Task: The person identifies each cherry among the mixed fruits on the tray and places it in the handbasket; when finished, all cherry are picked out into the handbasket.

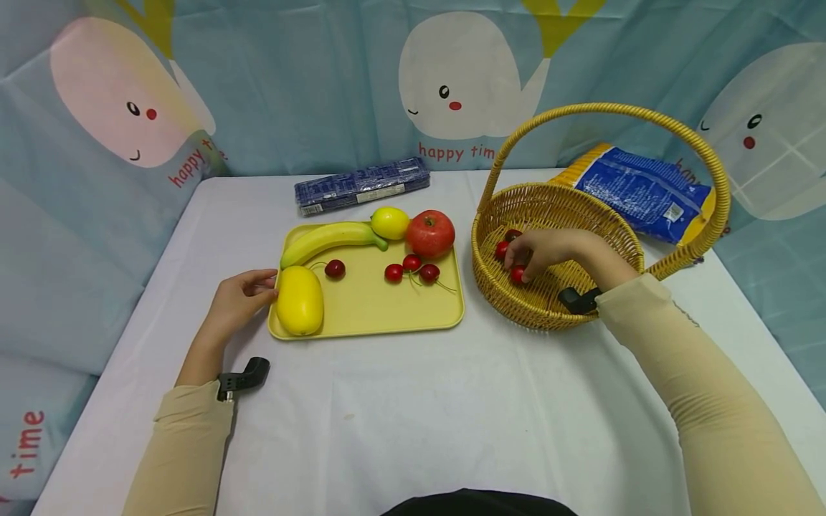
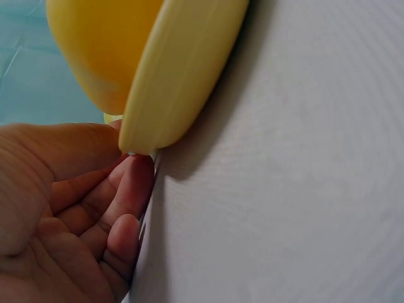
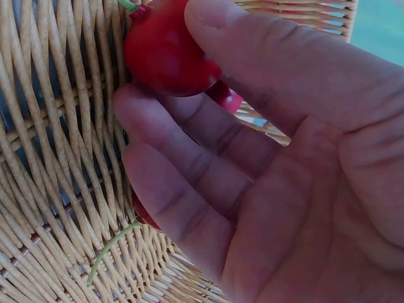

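Observation:
My right hand (image 1: 548, 251) reaches into the wicker basket (image 1: 555, 319); its thumb and fingers pinch a red cherry (image 3: 167, 53), also visible in the head view (image 1: 518, 274). Two other cherries (image 1: 501, 250) lie beside the fingertips. At the left, my left hand (image 1: 240, 301) grips the left edge of the yellow tray (image 1: 361, 315), thumb on the rim and fingers below it in the left wrist view. On the tray are a yellow oval fruit (image 1: 300, 301), a banana (image 1: 332, 240), a lemon (image 1: 390, 223), a red apple-like fruit (image 1: 430, 234) and several cherries (image 1: 393, 272).
Behind the tray lies a dark blue package (image 1: 361, 188). A blue and yellow bag (image 1: 645, 190) rests behind the basket, whose tall handle (image 1: 606, 107) arches over it. A printed cloth (image 1: 310, 86) hangs along the back of the white table (image 1: 387, 430).

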`<state>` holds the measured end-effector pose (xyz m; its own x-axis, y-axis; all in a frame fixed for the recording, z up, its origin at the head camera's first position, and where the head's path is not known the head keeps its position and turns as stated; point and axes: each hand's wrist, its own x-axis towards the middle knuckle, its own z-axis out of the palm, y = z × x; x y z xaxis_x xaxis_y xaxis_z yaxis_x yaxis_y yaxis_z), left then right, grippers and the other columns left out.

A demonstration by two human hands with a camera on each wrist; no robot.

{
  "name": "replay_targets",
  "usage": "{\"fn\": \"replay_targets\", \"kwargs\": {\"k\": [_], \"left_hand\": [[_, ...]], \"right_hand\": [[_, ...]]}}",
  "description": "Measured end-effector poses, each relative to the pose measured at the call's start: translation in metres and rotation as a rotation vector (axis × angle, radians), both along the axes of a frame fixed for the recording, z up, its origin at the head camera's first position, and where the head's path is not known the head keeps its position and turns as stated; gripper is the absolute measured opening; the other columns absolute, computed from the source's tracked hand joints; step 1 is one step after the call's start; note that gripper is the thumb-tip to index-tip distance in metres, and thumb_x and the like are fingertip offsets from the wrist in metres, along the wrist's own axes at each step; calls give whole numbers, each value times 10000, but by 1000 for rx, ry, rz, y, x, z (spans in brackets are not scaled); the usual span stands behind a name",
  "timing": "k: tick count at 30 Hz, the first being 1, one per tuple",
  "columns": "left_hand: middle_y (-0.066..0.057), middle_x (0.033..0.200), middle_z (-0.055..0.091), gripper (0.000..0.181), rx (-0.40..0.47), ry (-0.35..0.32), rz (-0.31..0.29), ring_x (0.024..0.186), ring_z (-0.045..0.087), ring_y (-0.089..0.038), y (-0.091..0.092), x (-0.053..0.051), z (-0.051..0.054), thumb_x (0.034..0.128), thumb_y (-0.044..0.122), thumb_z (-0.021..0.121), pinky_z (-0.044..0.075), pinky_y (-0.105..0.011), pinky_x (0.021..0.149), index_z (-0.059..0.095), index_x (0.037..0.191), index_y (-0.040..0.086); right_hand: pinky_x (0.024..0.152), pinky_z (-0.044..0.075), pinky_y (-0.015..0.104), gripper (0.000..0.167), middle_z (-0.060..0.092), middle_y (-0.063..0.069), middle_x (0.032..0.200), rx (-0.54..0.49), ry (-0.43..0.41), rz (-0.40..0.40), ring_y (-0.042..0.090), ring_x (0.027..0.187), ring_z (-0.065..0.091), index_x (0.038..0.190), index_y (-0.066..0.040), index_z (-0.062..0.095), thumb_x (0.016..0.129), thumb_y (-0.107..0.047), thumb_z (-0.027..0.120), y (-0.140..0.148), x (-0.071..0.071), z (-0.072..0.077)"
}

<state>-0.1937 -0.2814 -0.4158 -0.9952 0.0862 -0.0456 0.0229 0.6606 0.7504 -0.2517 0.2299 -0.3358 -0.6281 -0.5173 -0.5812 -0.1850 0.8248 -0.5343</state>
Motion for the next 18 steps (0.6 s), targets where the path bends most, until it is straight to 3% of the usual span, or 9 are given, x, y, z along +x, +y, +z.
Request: {"fn": "replay_targets", "kwargs": {"k": [12,18], "left_hand": [[-201,1083,575,448,-9,-9,11,797,518,-22,0,-1,-1,896,144,594,412,-72,663,491,1294,-33],[-201,1077,577,448,-9,-6,11,787,513,-8,0,0,-1,895,147,601,410,-70,660,495,1288,-38]], "right_hand": [[858,457,386,323,580,155,1095,-31,20,-17,252,1006,527,1149,-2,562,845,-78,641,4,4,8],[840,441,401,336,594,111,1044,-37,151,-48,238,956,527,1166,-35,577,856,-143,649,6,11,24]]}}
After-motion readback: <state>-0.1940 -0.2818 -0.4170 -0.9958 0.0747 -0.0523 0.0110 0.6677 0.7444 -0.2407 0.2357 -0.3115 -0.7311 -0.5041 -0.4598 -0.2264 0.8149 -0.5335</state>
